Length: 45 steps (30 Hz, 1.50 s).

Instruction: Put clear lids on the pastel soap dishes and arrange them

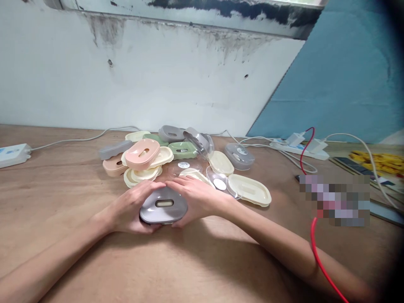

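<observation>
Both hands grip a grey oval soap dish [163, 210] with a slot in its top, tilted toward me above the wooden table. My left hand [132, 208] wraps round its left end, thumb underneath at the front. On the other end, my right hand [197, 198] closes with its fingers over the back edge. A pale strip shows through the slot. Just behind lie cream trays [143, 173], a pink dish part [142, 153], a green dish part [183, 150] and a clear lid [220, 182] with a white round label.
A grey dish under a clear cover [239, 155] stands at the pile's right. White power strips [299, 148] [14, 155] lie at both sides with cables. A red cable [315, 240] crosses over my right forearm, near a blurred-out object [334, 200]. A white wall [126, 84] rises behind.
</observation>
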Each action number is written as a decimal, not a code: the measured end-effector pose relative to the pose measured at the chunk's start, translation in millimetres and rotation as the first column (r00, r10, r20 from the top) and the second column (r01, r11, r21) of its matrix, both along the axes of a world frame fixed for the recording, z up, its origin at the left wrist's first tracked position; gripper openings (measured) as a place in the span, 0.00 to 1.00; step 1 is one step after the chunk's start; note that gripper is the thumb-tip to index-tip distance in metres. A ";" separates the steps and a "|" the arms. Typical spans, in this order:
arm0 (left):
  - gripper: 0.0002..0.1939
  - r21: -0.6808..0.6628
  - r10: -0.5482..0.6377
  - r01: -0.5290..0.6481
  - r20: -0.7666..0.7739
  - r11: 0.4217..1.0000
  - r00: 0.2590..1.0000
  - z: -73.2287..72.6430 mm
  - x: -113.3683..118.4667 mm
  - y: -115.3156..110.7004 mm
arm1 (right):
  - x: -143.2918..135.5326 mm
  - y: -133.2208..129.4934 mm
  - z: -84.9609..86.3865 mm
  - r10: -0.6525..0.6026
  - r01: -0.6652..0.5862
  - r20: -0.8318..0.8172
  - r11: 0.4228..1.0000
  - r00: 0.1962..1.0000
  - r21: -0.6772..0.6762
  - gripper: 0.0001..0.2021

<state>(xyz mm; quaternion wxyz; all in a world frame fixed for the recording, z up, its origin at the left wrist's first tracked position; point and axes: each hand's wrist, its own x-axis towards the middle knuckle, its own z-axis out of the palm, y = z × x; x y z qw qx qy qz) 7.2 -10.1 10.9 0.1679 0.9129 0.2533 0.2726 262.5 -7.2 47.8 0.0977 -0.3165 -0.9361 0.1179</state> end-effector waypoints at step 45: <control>0.43 -0.010 0.021 -0.023 -0.149 1.000 0.989 1.7 -5.0 1.1 | 50.9 50.2 -7.1 -0.329 0.334 0.067 0.938 0.942 -0.092 0.41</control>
